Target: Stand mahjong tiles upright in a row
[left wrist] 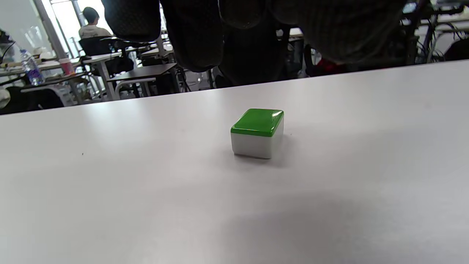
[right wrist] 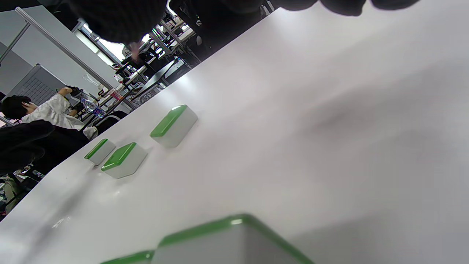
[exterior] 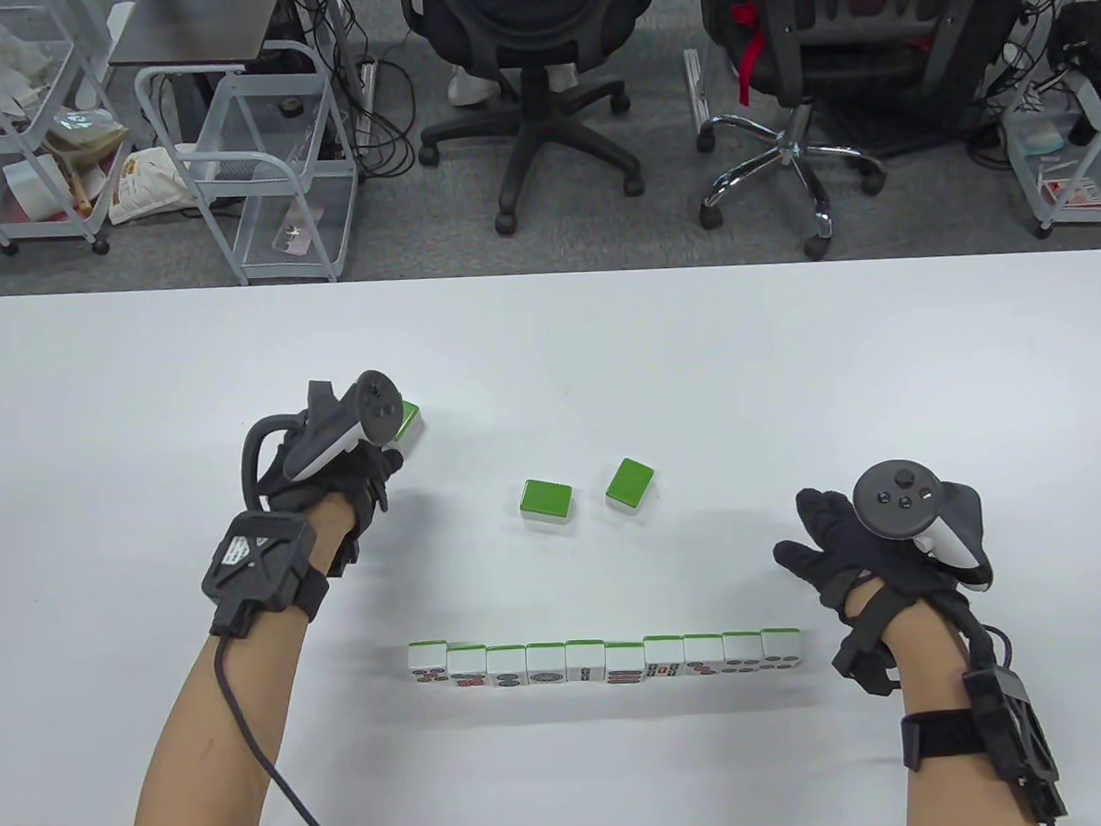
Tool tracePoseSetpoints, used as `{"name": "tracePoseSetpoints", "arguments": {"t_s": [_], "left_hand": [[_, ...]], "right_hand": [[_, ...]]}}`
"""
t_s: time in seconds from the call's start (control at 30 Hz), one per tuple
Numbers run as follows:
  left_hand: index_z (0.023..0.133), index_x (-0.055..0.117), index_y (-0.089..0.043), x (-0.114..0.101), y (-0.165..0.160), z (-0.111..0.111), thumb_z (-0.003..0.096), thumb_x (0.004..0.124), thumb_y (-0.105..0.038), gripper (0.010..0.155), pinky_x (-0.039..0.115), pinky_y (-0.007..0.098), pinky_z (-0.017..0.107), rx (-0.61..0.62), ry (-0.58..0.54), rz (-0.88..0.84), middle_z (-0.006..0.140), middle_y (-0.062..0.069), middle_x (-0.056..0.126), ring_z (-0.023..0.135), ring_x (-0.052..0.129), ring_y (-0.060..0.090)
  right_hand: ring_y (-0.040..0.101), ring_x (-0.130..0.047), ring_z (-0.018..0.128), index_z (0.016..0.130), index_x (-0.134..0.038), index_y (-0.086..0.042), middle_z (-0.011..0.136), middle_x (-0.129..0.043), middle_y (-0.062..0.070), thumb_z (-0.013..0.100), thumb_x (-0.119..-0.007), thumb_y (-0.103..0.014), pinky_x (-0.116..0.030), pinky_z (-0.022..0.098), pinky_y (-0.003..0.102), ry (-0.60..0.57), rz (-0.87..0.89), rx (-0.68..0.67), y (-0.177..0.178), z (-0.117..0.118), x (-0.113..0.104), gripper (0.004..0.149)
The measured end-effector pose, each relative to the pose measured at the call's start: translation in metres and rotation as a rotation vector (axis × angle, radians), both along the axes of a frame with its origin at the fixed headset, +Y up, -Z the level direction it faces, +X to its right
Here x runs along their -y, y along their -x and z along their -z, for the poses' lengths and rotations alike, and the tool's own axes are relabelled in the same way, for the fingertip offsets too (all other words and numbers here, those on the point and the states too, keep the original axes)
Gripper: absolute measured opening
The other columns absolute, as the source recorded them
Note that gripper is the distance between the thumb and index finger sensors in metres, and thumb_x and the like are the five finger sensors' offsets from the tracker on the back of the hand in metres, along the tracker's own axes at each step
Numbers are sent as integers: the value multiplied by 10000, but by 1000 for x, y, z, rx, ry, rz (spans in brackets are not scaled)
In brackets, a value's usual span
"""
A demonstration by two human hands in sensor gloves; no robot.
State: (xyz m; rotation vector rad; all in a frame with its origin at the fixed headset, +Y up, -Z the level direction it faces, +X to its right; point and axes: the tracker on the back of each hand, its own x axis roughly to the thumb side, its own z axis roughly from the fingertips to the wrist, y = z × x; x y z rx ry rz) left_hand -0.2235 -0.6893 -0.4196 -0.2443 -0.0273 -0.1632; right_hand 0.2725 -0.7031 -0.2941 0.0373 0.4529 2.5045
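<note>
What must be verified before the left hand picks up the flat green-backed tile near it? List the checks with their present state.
1. Green-backed white mahjong tile near the left hand lies flat, green side up: ok.
2. Left hand's fingers above the tile, not touching it: ok.
3. Row of ten upright white tiles standing, none toppled: ok.
4. Row straight: not ok, the sixth tile from the left sits slightly forward.
5. Right hand empty and apart from the row's right end: ok.
6. Two other flat green-backed tiles at centre clear of the row: ok.
</note>
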Motion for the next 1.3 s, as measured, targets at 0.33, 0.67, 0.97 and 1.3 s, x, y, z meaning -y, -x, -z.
{"name": "tracePoseSetpoints", "arguments": {"t_s": [0.33,0.67,0.97,1.3], "left_hand": [[918,413,-562,46,-6,38,328,767,-400,707,602,478,785,-9,29,-21,1116,-297,385,1067,695,165],[903,336,-591,74,-6,51,329,779,-387,753,618,490,782,-4,159,10,1112,-281,269,1088,692,190],[916,528,-517,68,-15,56,211,880,-506,788,700,436,740,-6,63,83,1047,-200,593,855,928,88],[861,747,-372,35,4,27,134,934,-654,801,810,408,684,90,165,-128,887,-94,898,637,1151,116]], "right_hand": [[614,-487,887,964,-461,-58,1025,-395,292,349,-747,-494,-538,573,696,9,-37,-26,5,5,3,806],[614,-486,888,964,-462,-58,1025,-395,291,348,-752,-491,-539,572,696,9,-31,-23,3,4,3,806],[605,-495,892,962,-465,-56,1025,-399,289,347,-755,-489,-544,572,693,17,-30,-16,1,3,2,806],[614,-496,885,960,-469,-51,1024,-403,291,348,-753,-489,-549,571,692,-5,-17,-20,1,3,-2,805]]}}
